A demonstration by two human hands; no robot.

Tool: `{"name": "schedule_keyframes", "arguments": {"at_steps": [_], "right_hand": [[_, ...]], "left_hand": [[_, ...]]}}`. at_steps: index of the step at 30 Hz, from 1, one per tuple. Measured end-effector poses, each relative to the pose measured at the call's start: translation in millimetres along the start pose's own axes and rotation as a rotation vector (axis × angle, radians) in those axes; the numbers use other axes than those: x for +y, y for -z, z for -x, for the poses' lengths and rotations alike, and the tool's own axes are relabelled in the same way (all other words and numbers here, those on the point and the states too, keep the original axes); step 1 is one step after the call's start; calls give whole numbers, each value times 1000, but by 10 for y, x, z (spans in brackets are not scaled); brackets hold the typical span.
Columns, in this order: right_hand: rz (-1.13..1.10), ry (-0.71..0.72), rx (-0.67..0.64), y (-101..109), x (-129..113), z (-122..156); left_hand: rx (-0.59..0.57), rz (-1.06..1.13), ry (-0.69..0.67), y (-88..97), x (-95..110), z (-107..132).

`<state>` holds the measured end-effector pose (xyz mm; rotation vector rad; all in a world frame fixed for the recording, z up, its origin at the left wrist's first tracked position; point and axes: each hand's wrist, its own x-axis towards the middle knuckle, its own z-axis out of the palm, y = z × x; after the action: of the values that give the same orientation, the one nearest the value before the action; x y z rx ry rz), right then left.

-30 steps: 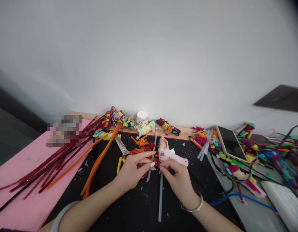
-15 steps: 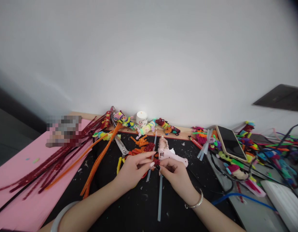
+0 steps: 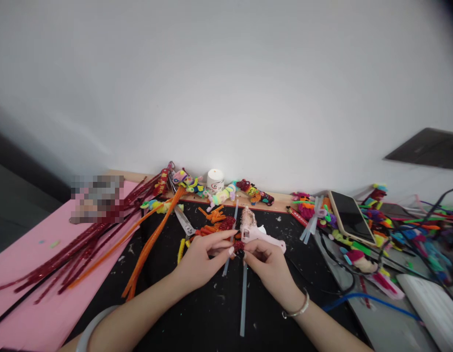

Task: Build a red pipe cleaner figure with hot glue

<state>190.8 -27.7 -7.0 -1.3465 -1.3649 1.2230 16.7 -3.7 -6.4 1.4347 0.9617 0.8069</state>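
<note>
Between the fingertips of both hands is a small dark red, glittery pipe cleaner piece (image 3: 238, 246), with something black at its lower edge. My left hand (image 3: 202, 256) pinches it from the left, its index finger stretched out above. My right hand (image 3: 268, 264) grips it from the right, thumb and fingers closed together. Just behind the right hand lies a pale pink glue gun (image 3: 265, 238). A clear glue stick (image 3: 243, 303) rests on the black mat below the hands. Orange pipe cleaner pieces (image 3: 212, 215) and scissors (image 3: 184, 221) lie behind the left hand.
Long red tinsel pipe cleaners (image 3: 90, 234) and orange ones (image 3: 153, 234) spread over the left side. Along the wall stand a white tub (image 3: 215, 181) and several pipe cleaner figures (image 3: 256, 191). At right are a phone (image 3: 351, 217), a white keyboard (image 3: 428, 308) and a blue strip (image 3: 369, 298).
My fingers have shifted very slightly around the red piece, which shows a little differently between them. The rest of the table looks the same.
</note>
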Motion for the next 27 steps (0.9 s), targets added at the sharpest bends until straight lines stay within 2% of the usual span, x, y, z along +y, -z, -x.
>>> {"name": "schedule_keyframes", "arguments": {"at_steps": [11,27], "right_hand": [[0,-4,-4,12,-8,2],[16,-3,-4,15,-2,1]], "left_hand": [[3,-7,-63,23,11,7],[29,-57,-72,21,16,2]]}}
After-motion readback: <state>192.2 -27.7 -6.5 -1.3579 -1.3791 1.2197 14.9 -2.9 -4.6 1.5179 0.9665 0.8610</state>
